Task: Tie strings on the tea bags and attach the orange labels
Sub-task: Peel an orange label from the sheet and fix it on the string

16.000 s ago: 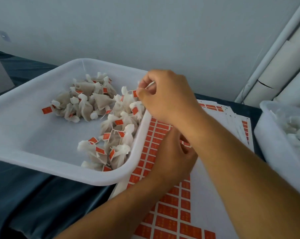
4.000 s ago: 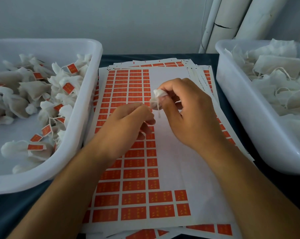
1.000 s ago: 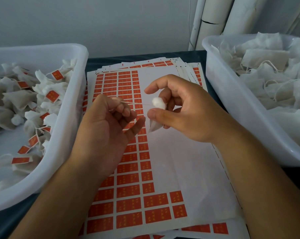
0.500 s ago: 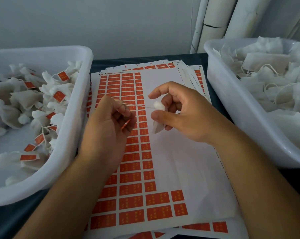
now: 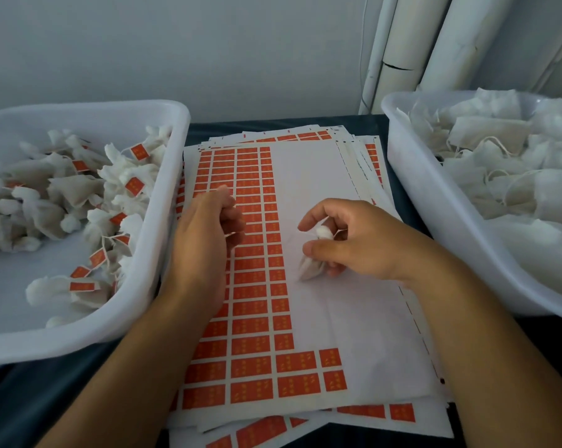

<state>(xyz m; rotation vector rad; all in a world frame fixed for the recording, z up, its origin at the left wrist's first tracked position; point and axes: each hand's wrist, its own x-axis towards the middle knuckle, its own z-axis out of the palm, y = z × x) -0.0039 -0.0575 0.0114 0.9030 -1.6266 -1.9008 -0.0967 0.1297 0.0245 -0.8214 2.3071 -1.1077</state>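
While the white plastic tub of finished, orange-tagged tea bags waits at far left for easy drop-off, my left hand hovers over the sheet of orange sticker labels, fingers curled; whether they pinch string, I cannot tell. My right hand pinches the small white mesh tea bag by its gathered neck. The untied stock tub sits rightmost.

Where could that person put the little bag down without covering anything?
Free: the blank white strip of the top label sheet, between its orange labels and the right tub, beyond the right hand. The left tub has bare floor in its near corner. Crowded: the right tub, heaped with bags.
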